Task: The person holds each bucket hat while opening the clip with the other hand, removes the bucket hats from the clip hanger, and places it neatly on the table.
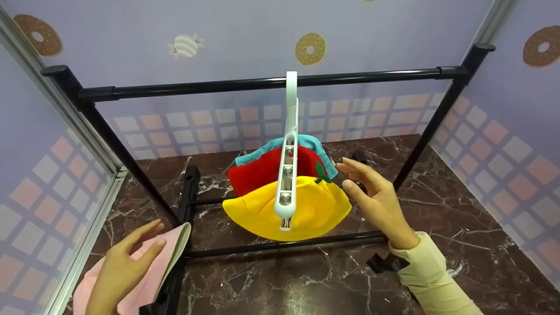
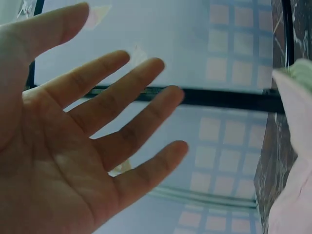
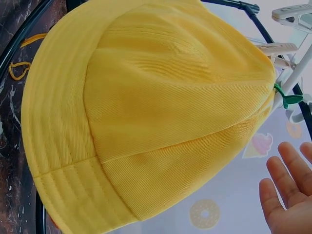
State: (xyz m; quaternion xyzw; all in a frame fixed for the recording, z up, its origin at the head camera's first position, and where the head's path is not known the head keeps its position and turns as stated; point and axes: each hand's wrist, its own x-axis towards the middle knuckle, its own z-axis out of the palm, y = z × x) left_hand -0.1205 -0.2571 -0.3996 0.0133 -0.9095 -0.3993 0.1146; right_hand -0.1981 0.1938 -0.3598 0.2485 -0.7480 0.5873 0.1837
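Observation:
A white clip hanger (image 1: 286,175) hangs from the black rack's top bar, with a yellow bucket hat (image 1: 302,214), a red hat (image 1: 258,170) and a blue hat (image 1: 313,143) one behind another beneath it. Green leaves (image 3: 288,98) stand at the yellow hat's crown, close by the hanger's clips (image 3: 280,48). Just right of the hats is my right hand (image 1: 378,197), fingers loosely bent and nothing between them. My left hand (image 1: 127,262) is over a pink hat (image 1: 151,280) with a pale green lining, at the lower left; the left wrist view shows its fingers spread and holding nothing.
The black garment rack (image 1: 210,87) has slanted side posts and low crossbars (image 1: 280,247) above a dark marbled floor (image 1: 271,280). Patterned lilac walls (image 1: 245,39) enclose it behind and at both sides. A yellow cord (image 3: 19,70) shows beside the yellow hat's brim.

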